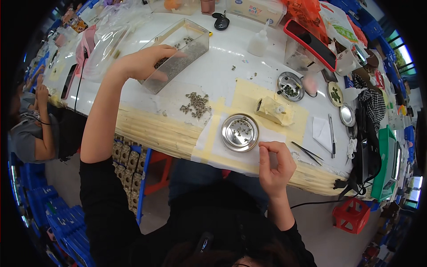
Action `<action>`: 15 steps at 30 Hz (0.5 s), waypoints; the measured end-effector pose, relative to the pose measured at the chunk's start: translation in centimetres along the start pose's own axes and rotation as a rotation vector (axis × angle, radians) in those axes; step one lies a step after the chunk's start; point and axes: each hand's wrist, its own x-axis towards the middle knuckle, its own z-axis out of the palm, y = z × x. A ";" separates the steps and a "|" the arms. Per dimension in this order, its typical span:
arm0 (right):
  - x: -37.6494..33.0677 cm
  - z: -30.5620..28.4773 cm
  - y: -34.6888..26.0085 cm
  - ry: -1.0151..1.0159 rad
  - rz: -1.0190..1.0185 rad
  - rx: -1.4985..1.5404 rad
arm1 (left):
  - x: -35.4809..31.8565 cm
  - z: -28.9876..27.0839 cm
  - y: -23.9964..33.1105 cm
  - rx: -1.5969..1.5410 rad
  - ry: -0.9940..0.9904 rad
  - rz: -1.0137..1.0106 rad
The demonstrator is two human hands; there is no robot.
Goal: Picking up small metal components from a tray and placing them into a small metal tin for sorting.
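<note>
My left hand point(153, 61) reaches into a clear plastic box point(195, 49) at the upper left, its fingers and thumb apart. Small grey metal parts lie around the fingers, which show partly through the box wall. A loose pile of similar parts point(195, 105) lies on the table in front of the box. To the right of the pile, a round metal dish point(227, 141) holds several small parts. My right hand point(277, 169) is curled at the table edge beside this dish, thumb and fingertips drawn together. Whatever they may hold is too small to make out.
A small tape-covered block point(273, 112) stands behind the dish. Black tweezers point(307, 152) and a pen point(332, 135) lie at the right. Farther back are a dish of dark green parts point(291, 86), a white squeeze bottle point(259, 42) and a red-cased phone point(311, 44). Another person point(38, 129) sits at left.
</note>
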 end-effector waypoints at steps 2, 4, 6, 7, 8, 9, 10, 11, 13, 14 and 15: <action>0.0 0.0 0.0 -0.017 -0.004 -0.014 | 0.3 0.5 -0.6 0.021 0.043 0.053; 0.1 0.0 0.0 -0.030 -0.005 -0.019 | 0.2 0.4 -0.7 0.013 0.074 0.046; 0.2 0.1 -0.1 -0.039 -0.003 -0.016 | 0.0 0.7 -0.8 -0.014 0.136 0.020; 0.2 0.1 -0.1 -0.038 -0.006 -0.016 | 0.1 0.8 -0.8 -0.028 0.169 0.011; 0.1 0.1 -0.1 -0.036 -0.008 -0.016 | 0.2 0.8 -0.6 -0.052 0.166 -0.056; 0.1 0.2 -0.1 -0.035 -0.011 -0.016 | 0.3 0.5 -0.3 -0.076 0.162 -0.123; 0.1 0.1 -0.1 -0.036 -0.008 -0.021 | 0.4 0.3 0.0 -0.101 0.158 -0.188; 0.1 0.1 -0.1 -0.036 -0.005 -0.026 | 0.3 -0.1 0.4 -0.166 0.145 -0.233; 0.1 0.1 -0.2 -0.039 -0.002 -0.030 | 0.0 -0.6 1.0 -0.296 0.119 -0.321; 0.2 0.1 -0.2 -0.041 -0.002 -0.029 | -0.1 -0.6 1.1 -0.304 0.137 -0.307; 0.2 0.1 -0.2 -0.044 -0.001 -0.028 | -0.2 -0.5 1.1 -0.312 0.156 -0.292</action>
